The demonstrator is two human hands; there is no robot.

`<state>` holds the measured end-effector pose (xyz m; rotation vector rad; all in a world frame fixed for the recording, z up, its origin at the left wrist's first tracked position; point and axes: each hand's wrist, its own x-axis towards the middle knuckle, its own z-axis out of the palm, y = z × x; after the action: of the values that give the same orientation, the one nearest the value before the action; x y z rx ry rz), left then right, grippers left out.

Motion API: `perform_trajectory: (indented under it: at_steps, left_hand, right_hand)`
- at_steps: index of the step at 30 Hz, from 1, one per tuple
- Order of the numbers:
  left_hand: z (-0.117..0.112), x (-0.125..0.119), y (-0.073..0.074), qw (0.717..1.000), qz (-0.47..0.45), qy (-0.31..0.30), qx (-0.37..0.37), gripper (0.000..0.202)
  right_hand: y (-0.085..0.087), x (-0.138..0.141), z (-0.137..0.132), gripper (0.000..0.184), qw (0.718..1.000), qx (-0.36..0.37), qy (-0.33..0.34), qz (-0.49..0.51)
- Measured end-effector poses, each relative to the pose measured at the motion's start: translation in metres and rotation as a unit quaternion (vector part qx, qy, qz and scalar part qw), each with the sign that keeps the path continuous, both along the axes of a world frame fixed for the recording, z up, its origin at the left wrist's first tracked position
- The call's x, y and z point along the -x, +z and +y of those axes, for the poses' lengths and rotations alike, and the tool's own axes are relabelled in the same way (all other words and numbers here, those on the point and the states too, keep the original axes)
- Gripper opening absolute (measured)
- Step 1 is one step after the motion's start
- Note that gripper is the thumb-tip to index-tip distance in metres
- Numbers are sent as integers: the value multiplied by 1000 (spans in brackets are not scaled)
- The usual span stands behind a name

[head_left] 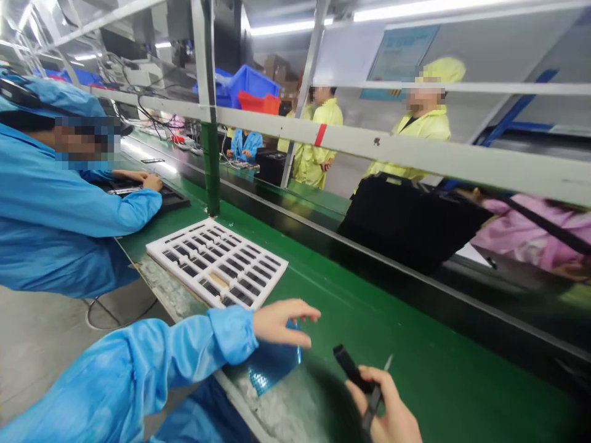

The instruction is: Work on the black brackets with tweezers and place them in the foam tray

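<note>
My left hand (284, 321) hovers with its fingers apart above a shiny blue sheet of film (274, 372) at the bench's near edge. Nothing shows between those fingers. Lower right, my right hand (390, 409) is closed round a small black part (348, 363), pinched between thumb and finger. The same hand also grips a slim dark tool with a pointed tip, which looks like tweezers (375, 400). Beyond my left hand lies a white slotted tray (272, 264) with dark thin pieces in many of its compartments; one slot shows a tan bottom.
A co-worker in blue (69, 197) sits to the left, hands over a black tray (173, 200). A green post (211, 166) rises behind the white tray. Beyond the green bench (443, 344) stands a large black box (410, 221), with people in yellow (427, 123) behind it.
</note>
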<state>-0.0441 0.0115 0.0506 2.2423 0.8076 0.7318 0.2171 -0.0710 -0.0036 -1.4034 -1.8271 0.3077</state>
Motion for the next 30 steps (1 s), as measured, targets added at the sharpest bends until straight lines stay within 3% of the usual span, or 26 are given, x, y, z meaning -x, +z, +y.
perform_trajectory:
  at_steps: [2, 7, 11, 14, 16, 19, 22, 24, 28, 30]
  left_hand:
    - [14, 9, 0, 991, 102, 85, 14, 50]
    - [29, 21, -13, 978, 173, 103, 53, 64]
    - [31, 17, -17, 969, 225, 71, 68, 73]
    - [33, 8, -19, 961, 267, 22, 73, 68]
    - [34, 3, -22, 958, 275, -2, 76, 53]
    - [33, -2, -23, 961, 263, -18, 87, 28]
    - [24, -10, -18, 971, 211, -22, 111, 28]
    - [13, -17, -12, 977, 129, -44, 161, 30]
    - [-9, -36, -8, 966, 37, -84, 241, 26]
    - [-16, -43, -14, 965, 23, -80, 250, 26]
  right_hand:
    - [0, -10, 7, 26, 992, -12, -55, -110]
    - [-7, -9, 8, 21, 972, 4, -35, -231]
    - [-7, -7, 3, 23, 984, 11, 2, -179]
    - [-7, -6, -2, 24, 995, 8, -53, -85]
    - [-8, -5, -4, 24, 994, 20, -95, -40]
    - [-9, -4, -7, 27, 991, 48, -120, -15]
    - [-1, 0, -11, 24, 984, 45, -167, 47]
    - [7, 6, -16, 20, 976, 28, -182, 114]
    - [15, 32, -31, 23, 983, 91, -53, 151]
    - [11, 45, -41, 18, 982, 114, -53, 143]
